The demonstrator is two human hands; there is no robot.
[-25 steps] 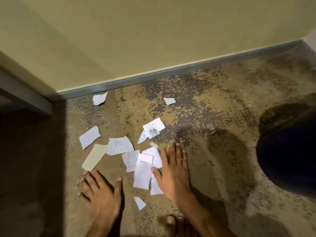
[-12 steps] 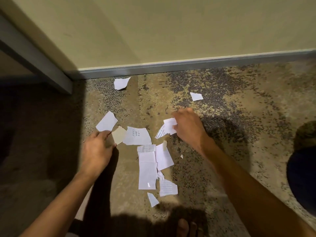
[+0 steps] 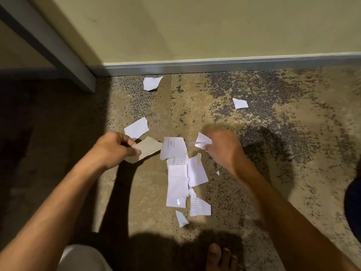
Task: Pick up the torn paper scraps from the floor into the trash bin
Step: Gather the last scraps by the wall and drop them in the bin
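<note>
My left hand (image 3: 112,147) pinches a tan, cardboard-coloured scrap (image 3: 148,148) between thumb and curled fingers, one end lifted off the carpet (image 3: 273,133). My right hand (image 3: 224,151) is curled round a small white scrap (image 3: 203,140), gripping it just above the floor; the hand is blurred, so I cannot make out each finger.

Between my hands lies a white scrap with a few handwritten lines (image 3: 173,148), its left edge touching the tan piece. Below it runs a loose column of overlapping white pieces (image 3: 177,190), some blank, some with printed text, ragged along their torn edges. At the near end of it a printed scrap (image 3: 200,207) and a small pointed sliver (image 3: 181,219) lie just beside each other.

A blank white scrap (image 3: 136,129) rests by my left knuckles. Two more lie well apart from the rest: one (image 3: 152,83) near the grey skirting board (image 3: 214,65), another (image 3: 240,103) out to the right. A dark rounded shape (image 3: 353,204) at the right edge could be the bin; I cannot tell.
</note>
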